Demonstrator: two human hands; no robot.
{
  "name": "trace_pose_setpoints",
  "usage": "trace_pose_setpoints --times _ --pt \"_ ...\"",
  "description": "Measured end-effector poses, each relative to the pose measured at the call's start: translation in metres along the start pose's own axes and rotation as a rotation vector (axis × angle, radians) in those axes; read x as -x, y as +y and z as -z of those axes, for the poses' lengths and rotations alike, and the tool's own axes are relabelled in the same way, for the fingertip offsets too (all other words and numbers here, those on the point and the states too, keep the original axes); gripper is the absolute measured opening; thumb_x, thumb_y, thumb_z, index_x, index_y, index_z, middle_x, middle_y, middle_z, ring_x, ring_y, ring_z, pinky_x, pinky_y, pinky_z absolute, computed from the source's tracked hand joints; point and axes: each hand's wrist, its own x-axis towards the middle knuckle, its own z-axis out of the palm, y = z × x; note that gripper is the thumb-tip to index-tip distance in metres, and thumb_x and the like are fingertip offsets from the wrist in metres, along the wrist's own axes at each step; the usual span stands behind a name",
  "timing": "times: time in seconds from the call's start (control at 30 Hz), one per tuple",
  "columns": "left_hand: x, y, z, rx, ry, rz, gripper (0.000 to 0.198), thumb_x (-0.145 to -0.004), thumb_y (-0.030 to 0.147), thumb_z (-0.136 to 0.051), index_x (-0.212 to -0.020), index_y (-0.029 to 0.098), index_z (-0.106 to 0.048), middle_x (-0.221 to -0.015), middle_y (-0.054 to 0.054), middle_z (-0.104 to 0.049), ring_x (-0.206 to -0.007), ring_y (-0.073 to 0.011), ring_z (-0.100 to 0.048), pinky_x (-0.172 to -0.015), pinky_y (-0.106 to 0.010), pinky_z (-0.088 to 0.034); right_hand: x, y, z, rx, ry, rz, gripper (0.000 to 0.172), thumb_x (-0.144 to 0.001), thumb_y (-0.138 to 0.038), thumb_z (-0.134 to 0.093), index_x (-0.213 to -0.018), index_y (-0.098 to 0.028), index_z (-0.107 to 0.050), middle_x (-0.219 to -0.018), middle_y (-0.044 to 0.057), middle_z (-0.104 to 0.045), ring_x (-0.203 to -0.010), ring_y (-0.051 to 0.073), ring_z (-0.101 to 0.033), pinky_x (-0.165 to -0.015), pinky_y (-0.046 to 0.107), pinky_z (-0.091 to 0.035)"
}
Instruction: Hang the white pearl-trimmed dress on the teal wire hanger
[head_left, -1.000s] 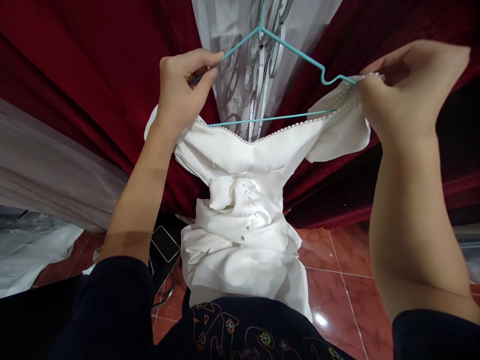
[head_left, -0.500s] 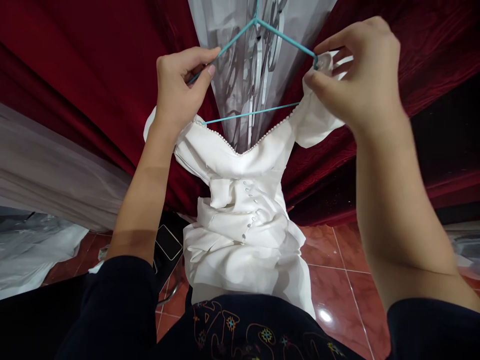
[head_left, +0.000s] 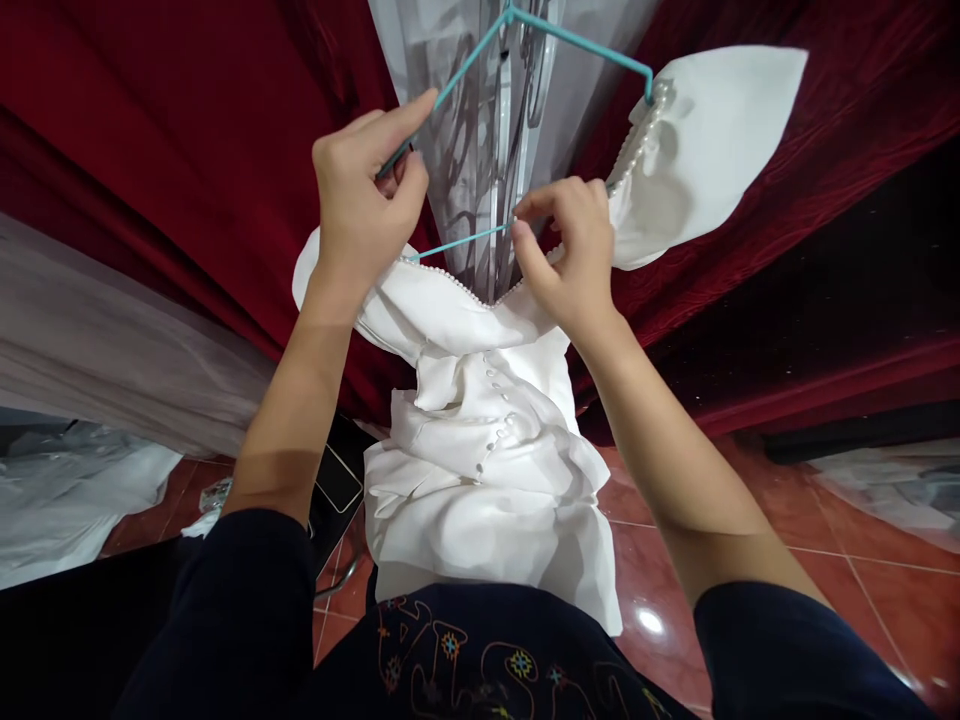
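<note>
A teal clothes hanger (head_left: 577, 42) carries a white dress (head_left: 480, 330) with a beaded neckline, puffed sleeves and small buttons down its gathered front. My left hand (head_left: 371, 195) is closed around the hanger's left arm. At the hanger's lower bar, my right hand (head_left: 574, 250) has thumb and forefinger pinched together, just above the beaded neckline. The dress's right sleeve (head_left: 712, 150) hangs from the hook-shaped right end of the hanger, its beaded edge caught there. Part of the left shoulder is hidden behind my left forearm.
Dark red curtains (head_left: 187, 130) hang on both sides, with pale sheer fabric (head_left: 450, 60) between them. A phone (head_left: 339, 478) lies on a black surface at lower left. Whitish material (head_left: 82, 500) lies at far left, above red floor tiles (head_left: 652, 570).
My right hand has left the hanger's right end and moved down and left to the lower bar. The right sleeve now spreads out from that end. My left hand keeps its hold.
</note>
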Motion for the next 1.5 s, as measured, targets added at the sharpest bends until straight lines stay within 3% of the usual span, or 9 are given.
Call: trace_pose_setpoints --times 0.17,0.37,0.6,0.77,0.9,1.07,1.27,1.4,1.5 --pt "0.006 -0.006 -0.008 0.021 -0.039 0.046 0.047 -0.103 0.054 -0.077 -0.147 0.04 -0.07 -0.097 -0.001 -0.067 -0.07 -0.015 -0.043 -0.062 -0.036 -0.037 -0.002 -0.003 -0.008 0.013 -0.038 0.0 0.038 -0.101 -0.066 -0.057 -0.11 -0.031 -0.068 -0.117 0.011 -0.065 -0.128 0.034 -0.055 -0.12 0.067 -0.047" --pt "0.038 0.008 -0.017 -0.102 0.113 0.167 0.057 -0.1 0.037 -0.069 -0.157 0.045 -0.062 -0.112 -0.008 -0.061 -0.107 -0.0329 -0.058 -0.1 -0.047 -0.046 0.012 -0.019 -0.022 0.094 0.089 -0.012 0.036 -0.105 -0.062 -0.051 -0.105 -0.029 -0.067 -0.113 0.011 -0.064 -0.123 0.034 -0.057 -0.117 0.07 -0.049" --pt "0.048 -0.009 0.019 0.035 0.074 0.268 0.031 -0.105 0.019 -0.066 -0.133 0.027 -0.075 -0.117 0.003 -0.076 -0.109 -0.0214 -0.066 -0.107 -0.04 -0.051 0.015 -0.031 -0.025 0.037 0.11 -0.074 0.041 -0.104 -0.066 -0.053 -0.103 -0.027 -0.068 -0.114 0.011 -0.062 -0.125 0.034 -0.055 -0.118 0.072 -0.046" --pt "0.042 0.017 0.035 -0.028 0.428 0.256 0.024 -0.099 0.004 -0.051 -0.101 0.018 -0.071 -0.101 -0.003 -0.077 -0.1 -0.0184 -0.074 -0.098 -0.034 -0.059 0.012 -0.028 -0.025 -0.001 0.078 -0.075 0.043 -0.103 -0.067 -0.056 -0.104 -0.026 -0.068 -0.113 0.011 -0.061 -0.125 0.033 -0.053 -0.118 0.069 -0.046" --pt "0.057 -0.006 0.046 -0.064 0.619 0.34 0.023 -0.094 0.0 -0.053 -0.099 0.017 -0.067 -0.097 -0.001 -0.073 -0.096 -0.0159 -0.071 -0.097 -0.034 -0.059 0.013 -0.028 -0.025 0.022 0.074 -0.061 0.038 -0.104 -0.063 -0.057 -0.104 -0.026 -0.068 -0.113 0.01 -0.06 -0.126 0.032 -0.053 -0.114 0.065 -0.049" --pt "0.101 -0.018 0.037 -0.046 0.273 0.723 0.018 -0.091 0.008 -0.059 -0.09 0.017 -0.074 -0.083 0.002 -0.074 -0.085 -0.0155 -0.068 -0.084 -0.033 -0.056 0.013 -0.023 -0.02 0.133 0.106 -0.074 0.038 -0.103 -0.065 -0.057 -0.103 -0.028 -0.068 -0.112 0.01 -0.064 -0.122 0.031 -0.054 -0.114 0.066 -0.05" --pt "0.117 0.055 0.01 0.173 -0.228 0.65 0.024 -0.091 0.014 -0.057 -0.098 0.019 -0.08 -0.1 -0.004 -0.082 -0.1 -0.0231 -0.079 -0.09 -0.033 -0.061 0.015 -0.031 -0.021 0.199 0.103 -0.065 0.033 -0.105 -0.061 -0.055 -0.107 -0.031 -0.069 -0.111 0.01 -0.066 -0.12 0.03 -0.056 -0.114 0.065 -0.051" --pt "0.085 0.104 0.0 0.118 -0.16 0.368 0.032 -0.102 0.014 -0.05 -0.111 0.025 -0.078 -0.116 -0.003 -0.08 -0.116 -0.024 -0.077 -0.108 -0.041 -0.061 0.016 -0.039 -0.025 0.194 0.103 -0.073 0.034 -0.106 -0.061 -0.053 -0.109 -0.031 -0.069 -0.11 0.01 -0.065 -0.121 0.03 -0.056 -0.114 0.064 -0.052" --pt "0.063 0.101 -0.009 -0.049 -0.101 0.332 0.036 -0.112 0.018 -0.04 -0.126 0.03 -0.071 -0.131 -0.003 -0.074 -0.132 -0.0262 -0.071 -0.115 -0.045 -0.057 0.017 -0.041 -0.024 0.145 0.129 -0.069 0.039 -0.106 -0.063 -0.052 -0.107 -0.027 -0.069 -0.111 0.01 -0.064 -0.122 0.031 -0.057 -0.113 0.065 -0.051"
